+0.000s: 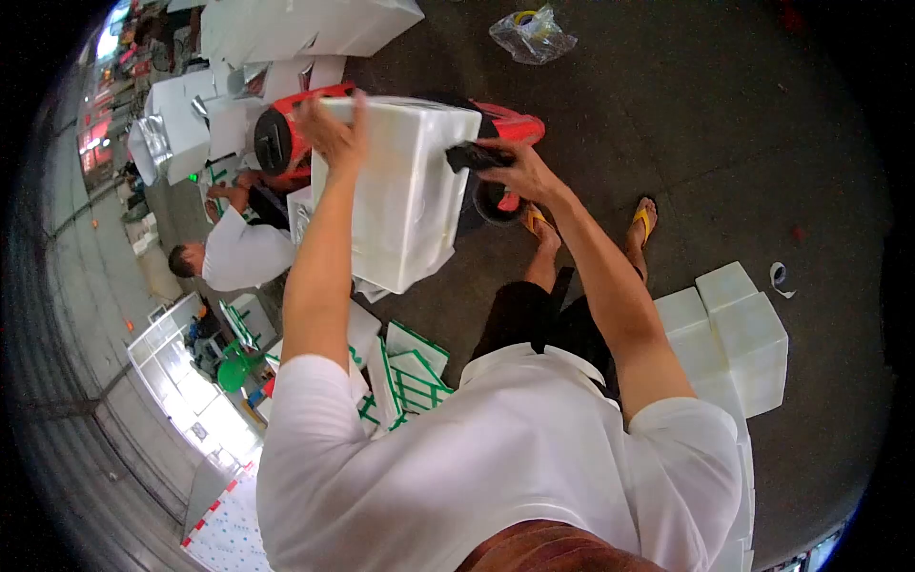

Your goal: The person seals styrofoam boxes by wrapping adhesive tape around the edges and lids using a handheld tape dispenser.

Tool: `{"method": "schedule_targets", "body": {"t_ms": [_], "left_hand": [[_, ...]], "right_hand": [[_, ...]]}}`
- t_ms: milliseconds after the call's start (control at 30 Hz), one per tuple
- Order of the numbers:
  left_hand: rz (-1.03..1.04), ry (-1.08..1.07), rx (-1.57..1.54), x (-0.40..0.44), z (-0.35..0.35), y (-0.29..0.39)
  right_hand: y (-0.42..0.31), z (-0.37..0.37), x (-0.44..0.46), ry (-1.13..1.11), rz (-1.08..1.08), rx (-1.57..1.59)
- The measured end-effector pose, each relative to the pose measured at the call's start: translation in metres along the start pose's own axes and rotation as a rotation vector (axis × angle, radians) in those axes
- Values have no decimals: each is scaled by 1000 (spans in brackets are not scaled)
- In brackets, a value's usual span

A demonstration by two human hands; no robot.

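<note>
A tall white foam box [396, 191] stands in front of me by a red-and-black vehicle or cart. My left hand [334, 133] is at the box's upper left edge, slightly blurred, with its fingers spread and its thumb pointing up. By the box's right edge, my right hand [519, 172] is closed around a small black object [474, 155]. That object's kind is unclear, and its far end is at or very near the foam wall.
Red vehicle parts [510, 122] lie behind the box. White foam boxes [748, 338] are stacked at right, near a tape roll [780, 276]. Green-marked white panels [405, 377] lie at lower left. Another person [243, 248] works at left. A plastic bag [534, 36] lies on the floor.
</note>
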State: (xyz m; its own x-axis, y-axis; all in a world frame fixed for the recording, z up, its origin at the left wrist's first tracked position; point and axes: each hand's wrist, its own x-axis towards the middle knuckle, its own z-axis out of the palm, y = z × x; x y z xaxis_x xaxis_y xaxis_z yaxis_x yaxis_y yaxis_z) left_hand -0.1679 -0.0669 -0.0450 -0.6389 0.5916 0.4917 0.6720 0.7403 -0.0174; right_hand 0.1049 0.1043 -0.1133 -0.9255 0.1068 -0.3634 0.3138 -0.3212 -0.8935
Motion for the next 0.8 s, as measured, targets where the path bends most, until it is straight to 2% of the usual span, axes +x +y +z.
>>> {"method": "schedule_targets", "body": {"t_ms": [33, 100, 167, 200, 267, 300, 333, 367, 433, 467, 500, 533, 567, 600, 633, 667, 700, 767, 800], "left_hand": [[314, -199, -308, 0, -11, 4], [401, -422, -174, -19, -32, 38], [239, -329, -196, -19, -14, 25], [195, -307, -192, -16, -8, 22], [66, -277, -153, -15, -5, 8], [-17, -256, -122, -12, -1, 1], [-124, -258, -55, -10, 5, -8], [-287, -253, 10, -10, 3, -12], [-558, -163, 1, -18, 17, -45], [-699, -79, 97, -31, 23, -50], [-830, 4, 187, -32, 27, -47], [-563, -32, -94, -32, -10, -16], [-116, -340, -246, -46, -37, -9], [418, -411, -212, -77, -37, -14], [577, -637, -395, -81, -95, 47], [738, -872, -350, -93, -120, 68], [688, -889, -322, -102, -120, 72], [723, -698, -280, -90, -104, 74], [720, -689, -283, -88, -100, 76]], "right_hand": [[0, 2, 22, 31, -75, 38], [-6, -3, 56, -84, -26, 21], [-21, -12, 49, -45, 175, 71], [-14, -19, 38, -83, -97, -21], [-12, -22, -16, -235, 65, -123], [31, -21, -30, -303, -85, -288], [25, -17, -59, -302, 88, -237], [19, -11, -73, -277, 58, -365], [26, -22, -63, -158, 8, -47], [13, -29, -51, -123, 55, 21], [-7, -38, -36, -105, 61, -56], [-2, -41, -15, -66, -12, 53], [18, -46, 20, -59, -119, -14], [8, -50, 37, -66, -53, -7], [10, -50, 56, -55, -136, 29], [7, -50, 72, -44, -122, 4], [-7, -51, 79, -46, -82, -65], [-25, -55, 70, -10, -54, -171], [-26, -62, 60, -90, -60, -141]]}}
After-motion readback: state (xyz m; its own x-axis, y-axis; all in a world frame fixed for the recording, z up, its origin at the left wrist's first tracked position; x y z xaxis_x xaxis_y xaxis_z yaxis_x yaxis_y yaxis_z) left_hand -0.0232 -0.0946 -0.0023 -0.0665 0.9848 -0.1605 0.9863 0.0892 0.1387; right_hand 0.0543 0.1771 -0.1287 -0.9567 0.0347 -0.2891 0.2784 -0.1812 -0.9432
